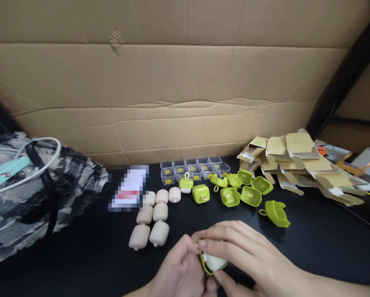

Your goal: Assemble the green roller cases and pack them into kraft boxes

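Near the front edge of the view, both hands hold a small green cover [208, 270] with a white rounded case [215, 262] sitting inside it. My left hand [181, 268] is closed around the cover's left side, its thumb at the upper rim. From the right, my right hand [249, 255] has its fingers bent over the white case and its thumb at the lower edge. Beyond the hands lies a loose green cover [276, 213] with a loop. Two green pieces with loops, one a closed cover [201, 194] and one a cover on a pale case [186, 184], are farther back.
Several pale pink and white cases [160, 212] stand in rows at left, beside a pixelated phone-like item [128, 187]. Behind are clear lidded boxes [193, 170] and green cover halves [251, 196]. Folded cartons [296, 161] pile up right; a camouflage bag [73, 185] sits left.
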Demonstrator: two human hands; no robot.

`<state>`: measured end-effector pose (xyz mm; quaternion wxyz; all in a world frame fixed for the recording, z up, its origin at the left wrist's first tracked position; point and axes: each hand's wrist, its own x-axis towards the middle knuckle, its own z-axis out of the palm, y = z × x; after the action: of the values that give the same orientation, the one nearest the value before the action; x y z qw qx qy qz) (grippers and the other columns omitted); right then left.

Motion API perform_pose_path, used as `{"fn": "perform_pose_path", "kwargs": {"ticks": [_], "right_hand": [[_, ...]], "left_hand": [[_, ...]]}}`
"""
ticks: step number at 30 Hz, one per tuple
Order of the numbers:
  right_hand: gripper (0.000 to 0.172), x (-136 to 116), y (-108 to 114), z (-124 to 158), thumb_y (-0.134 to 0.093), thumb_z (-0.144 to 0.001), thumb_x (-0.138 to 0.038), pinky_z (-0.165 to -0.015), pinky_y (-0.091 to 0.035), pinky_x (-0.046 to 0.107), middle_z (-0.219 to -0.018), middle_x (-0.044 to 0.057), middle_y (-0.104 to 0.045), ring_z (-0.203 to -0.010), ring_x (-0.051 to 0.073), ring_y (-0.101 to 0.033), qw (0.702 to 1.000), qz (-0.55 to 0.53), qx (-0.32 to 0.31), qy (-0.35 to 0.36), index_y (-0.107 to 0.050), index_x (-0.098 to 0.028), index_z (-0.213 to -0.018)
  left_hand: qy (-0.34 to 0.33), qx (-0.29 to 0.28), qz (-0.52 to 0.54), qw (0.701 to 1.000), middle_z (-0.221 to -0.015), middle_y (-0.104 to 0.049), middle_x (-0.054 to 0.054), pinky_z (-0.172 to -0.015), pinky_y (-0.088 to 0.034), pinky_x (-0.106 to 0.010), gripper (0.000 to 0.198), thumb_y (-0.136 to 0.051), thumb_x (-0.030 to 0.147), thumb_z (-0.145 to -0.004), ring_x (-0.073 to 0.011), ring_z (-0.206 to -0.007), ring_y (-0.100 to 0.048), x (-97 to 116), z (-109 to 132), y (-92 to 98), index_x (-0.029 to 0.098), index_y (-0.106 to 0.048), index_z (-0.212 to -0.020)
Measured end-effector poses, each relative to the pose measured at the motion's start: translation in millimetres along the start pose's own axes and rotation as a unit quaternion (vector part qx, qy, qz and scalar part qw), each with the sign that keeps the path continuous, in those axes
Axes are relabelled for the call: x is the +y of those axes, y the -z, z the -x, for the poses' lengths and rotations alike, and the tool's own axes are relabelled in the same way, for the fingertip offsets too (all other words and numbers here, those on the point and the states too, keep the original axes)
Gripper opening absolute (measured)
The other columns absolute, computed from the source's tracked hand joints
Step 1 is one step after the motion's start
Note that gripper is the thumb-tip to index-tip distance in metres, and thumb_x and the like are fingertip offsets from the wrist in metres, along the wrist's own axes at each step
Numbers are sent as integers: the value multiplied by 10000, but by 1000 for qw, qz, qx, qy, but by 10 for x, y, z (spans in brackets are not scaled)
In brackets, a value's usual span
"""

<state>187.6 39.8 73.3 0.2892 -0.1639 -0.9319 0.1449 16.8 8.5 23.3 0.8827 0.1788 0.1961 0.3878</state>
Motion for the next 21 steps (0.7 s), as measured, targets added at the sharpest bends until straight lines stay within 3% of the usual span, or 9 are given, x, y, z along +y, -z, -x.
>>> {"fn": "perform_pose_path", "kwargs": {"ticks": [5, 9, 15, 21], "right_hand": [[455, 16, -39, 0, -686, -780, -169, -976, -449, 297, -1136, 45, -652, -1108, 178, -564, 997, -73, -14, 0, -504, -242, -1191], [364, 28, -79, 39, -686, -806, -214, -914, -465, 272, -1128, 49, -651, -1078, 162, -586, 994, -109, -10, -25, -521, -233, -1130], [307, -11, -114, 33, -647, -754, -122, -784, -478, 270, -984, 16, -672, -895, 160, -634, 993, -111, 13, -40, -503, -241, -998], [181, 5, -126, 6, -557, -729, -115, -661, -435, 281, -828, 13, -616, -722, 160, -562, 996, -74, -5, -49, -476, -223, -848]], "left_hand": [[-8, -38, 16, 999, -645, -462, 38, -558, -270, -232, 65, -526, 240, -680, -121, -590, -425, -15, 36, -65, 188, -551, -709], [9, -22, 2, 1000, -627, -438, 40, -557, -254, -233, 86, -543, 242, -677, -120, -590, -404, -13, 61, -96, 184, -490, -642], [14, 5, -46, 999, -625, -412, 49, -514, -176, -244, 77, -499, 260, -693, -111, -543, -368, -31, 77, -105, 194, -462, -700], [4, 36, -110, 993, -679, -491, 33, -479, -170, -262, 220, -506, 299, -648, -90, -506, -326, -38, 43, -179, 191, -471, -835]]}}
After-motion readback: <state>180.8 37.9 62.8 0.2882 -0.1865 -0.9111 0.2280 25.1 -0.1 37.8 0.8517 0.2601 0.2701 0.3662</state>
